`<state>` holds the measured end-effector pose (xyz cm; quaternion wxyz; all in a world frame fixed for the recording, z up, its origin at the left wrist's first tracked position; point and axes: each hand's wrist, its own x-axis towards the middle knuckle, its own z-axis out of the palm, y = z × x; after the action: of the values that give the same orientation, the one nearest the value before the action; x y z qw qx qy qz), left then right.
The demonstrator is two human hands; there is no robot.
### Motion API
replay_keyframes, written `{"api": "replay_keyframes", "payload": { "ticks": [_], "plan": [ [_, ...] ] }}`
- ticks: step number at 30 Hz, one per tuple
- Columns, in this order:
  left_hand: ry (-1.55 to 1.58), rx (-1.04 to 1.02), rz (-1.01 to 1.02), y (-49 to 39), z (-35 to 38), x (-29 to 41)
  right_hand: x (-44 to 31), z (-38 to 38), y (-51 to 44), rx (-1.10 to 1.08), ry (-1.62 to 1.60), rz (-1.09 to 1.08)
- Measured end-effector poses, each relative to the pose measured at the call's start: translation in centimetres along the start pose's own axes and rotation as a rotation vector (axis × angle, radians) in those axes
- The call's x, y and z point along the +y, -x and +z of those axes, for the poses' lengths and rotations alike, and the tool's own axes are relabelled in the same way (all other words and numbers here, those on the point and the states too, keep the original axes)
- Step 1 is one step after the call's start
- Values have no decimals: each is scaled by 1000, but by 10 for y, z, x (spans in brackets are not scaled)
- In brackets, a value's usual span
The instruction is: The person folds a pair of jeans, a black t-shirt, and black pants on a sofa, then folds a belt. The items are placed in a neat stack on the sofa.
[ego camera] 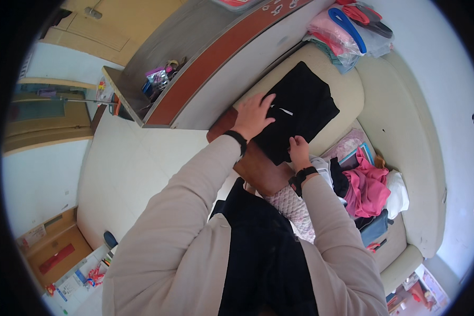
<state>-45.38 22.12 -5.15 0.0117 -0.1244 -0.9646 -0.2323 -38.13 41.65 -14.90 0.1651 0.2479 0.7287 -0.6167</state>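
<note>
A black cloth garment (308, 93) with a small white tag or drawstring near its middle lies spread flat, partly over a brown stool or bench top (260, 170) and partly over the cream sofa seat (349, 89). My left hand (255, 114) rests at the garment's left edge, fingers spread over the cloth. At its lower right edge my right hand (298, 150) has its fingers curled in, pinching the black cloth. Both wrists wear black bands.
Right of my right arm, a pink garment (365, 185) and other clothes lie piled on the sofa. Plastic-bagged items (335, 31) sit at the sofa's far end. A cabinet with a red-brown band (205, 75) runs along the left of the sofa. Pale floor (142, 166) shows at left.
</note>
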Motion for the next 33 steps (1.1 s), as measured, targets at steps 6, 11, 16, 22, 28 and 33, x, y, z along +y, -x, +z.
{"api": "replay_keyframes", "payload": {
  "ticks": [6, 11, 16, 22, 28, 33],
  "plan": [
    [222, -279, -368, 17, 17, -36, 2, -5, -1, 55, 22, -221],
    [749, -246, -148, -10, 25, -32, -9, -2, 7, 269, 57, -628],
    [636, -125, -272, -24, 32, -20, -28, -8, 7, 411, 364, -413],
    [59, -281, 420, -4, 16, -30, -42, 3, 36, 24, 835, -786],
    [-222, -368, 563, 12, 26, -48, -20, 35, 29, 106, 1231, -580],
    [-224, -614, 521, 8, 9, -48, -23, 20, 23, -166, 1023, -572]
  ]
}}
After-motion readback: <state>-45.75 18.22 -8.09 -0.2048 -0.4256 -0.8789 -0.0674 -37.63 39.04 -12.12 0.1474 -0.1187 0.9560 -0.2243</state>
